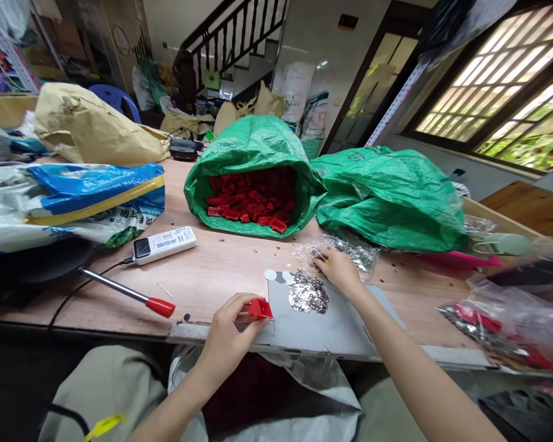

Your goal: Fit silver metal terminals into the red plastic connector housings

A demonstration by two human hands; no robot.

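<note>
My left hand [233, 322] is closed, with thumb and fingers gripping a small open red plastic box-shaped part [260, 309] above the front edge of the table. Its hollow side faces right. My right hand [340, 269] reaches over a heap of small shiny metal pieces [306, 291] on a grey sheet [299, 331]. The fingers of that hand are pinched together at the edge of a clear plastic bag [357, 252] of metal pieces. A bit of yellow shows at the fingertips, too small to name.
Several red parts [253, 202] fill an open green sack [258, 141]; another green sack [387, 196] lies to its right. Leftward are a red-handled lever [159, 306] and a white corded device [166, 244]. An open pale sack [322, 383] hangs below the table edge.
</note>
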